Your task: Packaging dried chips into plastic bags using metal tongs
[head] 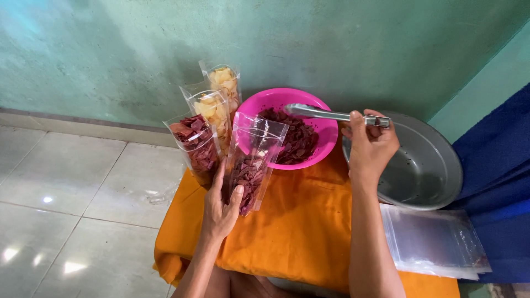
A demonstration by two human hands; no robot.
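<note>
My left hand [220, 205] grips a clear plastic pouch [253, 160] partly filled with dark red chips, holding it upright on the orange cloth [301, 226]. My right hand [369, 144] holds metal tongs [323, 113] whose tips reach over a pink bowl [326, 129] of dark red chips. The tongs' tips look empty. The pouch's open mouth stands just left of the bowl.
Three filled pouches stand left of the bowl: one with red chips [194, 144], two with pale yellow chips [212, 110] [224, 81]. A grey metal basin [428, 165] sits at the right, a stack of empty clear bags [433, 240] in front of it. Tiled floor lies at the left, blue fabric [497, 165] at the right.
</note>
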